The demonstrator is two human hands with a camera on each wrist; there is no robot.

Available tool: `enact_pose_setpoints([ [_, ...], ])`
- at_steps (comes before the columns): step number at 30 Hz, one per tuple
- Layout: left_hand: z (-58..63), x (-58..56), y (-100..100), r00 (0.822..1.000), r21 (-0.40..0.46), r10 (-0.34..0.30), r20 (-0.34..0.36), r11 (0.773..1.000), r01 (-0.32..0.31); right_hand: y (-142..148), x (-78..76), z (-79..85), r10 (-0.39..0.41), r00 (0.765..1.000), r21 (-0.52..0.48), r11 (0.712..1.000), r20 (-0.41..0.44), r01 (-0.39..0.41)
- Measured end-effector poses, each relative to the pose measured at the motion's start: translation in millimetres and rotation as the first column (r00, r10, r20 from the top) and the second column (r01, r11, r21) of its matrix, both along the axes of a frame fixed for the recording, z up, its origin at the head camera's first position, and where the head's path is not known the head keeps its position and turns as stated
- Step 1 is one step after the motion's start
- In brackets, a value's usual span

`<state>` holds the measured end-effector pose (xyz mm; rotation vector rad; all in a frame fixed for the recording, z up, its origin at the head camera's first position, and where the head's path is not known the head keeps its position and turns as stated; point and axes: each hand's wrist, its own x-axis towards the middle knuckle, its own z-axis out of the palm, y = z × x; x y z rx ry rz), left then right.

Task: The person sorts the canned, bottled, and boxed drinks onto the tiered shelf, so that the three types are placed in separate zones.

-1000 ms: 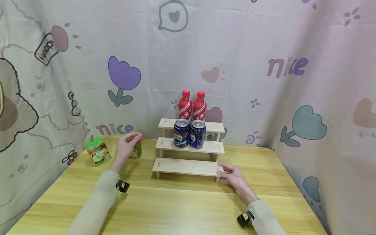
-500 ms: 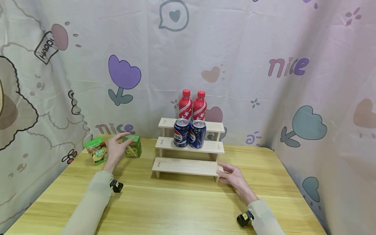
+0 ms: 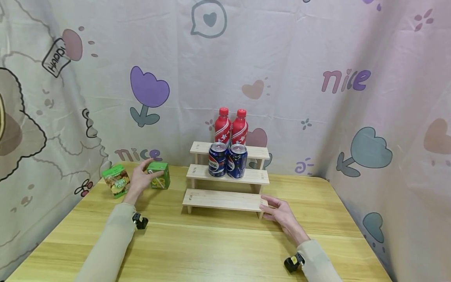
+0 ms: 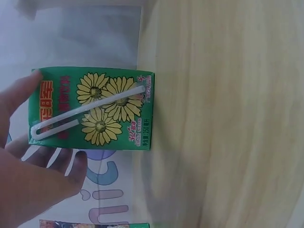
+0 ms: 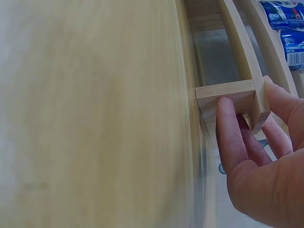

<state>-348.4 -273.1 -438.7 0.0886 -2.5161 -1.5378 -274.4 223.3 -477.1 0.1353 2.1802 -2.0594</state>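
Note:
My left hand [image 3: 141, 179] reaches round the near left side of a green drink carton [image 3: 163, 181], which stands on the table. In the left wrist view, yellow flowers and a bent white straw [image 4: 85, 110] mark its front; the thumb is at one top corner and the other fingers are spread along the opposite side. My right hand [image 3: 282, 213] holds the right end of the lowest step of a wooden three-tier display stand [image 3: 222, 199]. From the right wrist, the thumb lies on top of the board [image 5: 260, 102] and fingertips rest against its leg.
Two blue soda cans [image 3: 237, 161] stand on the middle step, two red bottles [image 3: 222, 129] on the top one. Left of my left hand is another green-topped packet [image 3: 117, 182]. A patterned curtain [image 3: 282, 58] hangs behind the wooden table [image 3: 211, 250].
My left hand has drawn back leftward from over the carton, baring its front, and its fingers have spread around the near side. My right hand stays at the stand.

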Motion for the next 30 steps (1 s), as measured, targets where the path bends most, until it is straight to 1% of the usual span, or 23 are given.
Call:
enact_pose_setpoints([
  [4,-1.3,0.1,0,1.0,-0.025,-0.015,0.015,1.0,0.015,0,0.2,0.0,-0.001,1.0,0.003,1.0,-0.001,0.001],
  [9,-1.6,1.1,0,0.999,-0.021,-0.012,0.029,1.0,0.013,0,0.1,-0.4,0.004,1.0,0.007,1.0,-0.002,-0.004],
  [13,-2.3,1.9,-2,0.999,-0.006,-0.014,0.032,1.0,0.014,0,0.1,0.2,0.002,1.0,0.01,1.0,0.0,-0.002],
  [16,-4.5,2.6,-4,0.999,0.031,-0.029,0.038,0.999,0.028,0,0.4,0.7,-0.001,1.0,0.008,1.0,0.004,0.001],
  [19,-6.8,3.3,-6,0.998,0.036,-0.036,0.047,0.999,0.035,0,0.6,0.7,0.002,1.0,0.002,1.0,0.003,-0.002],
  [24,-8.8,5.7,-10,0.998,-0.017,-0.026,0.05,0.999,0.027,-1,0.1,-0.7,0.011,1.0,-0.001,1.0,0.0,-0.011],
  [30,-7.6,6.4,-9,1.0,-0.049,-0.011,0.008,0.999,0.011,0,0.0,-1.8,0.009,1.0,0.01,1.0,0.0,-0.009],
])
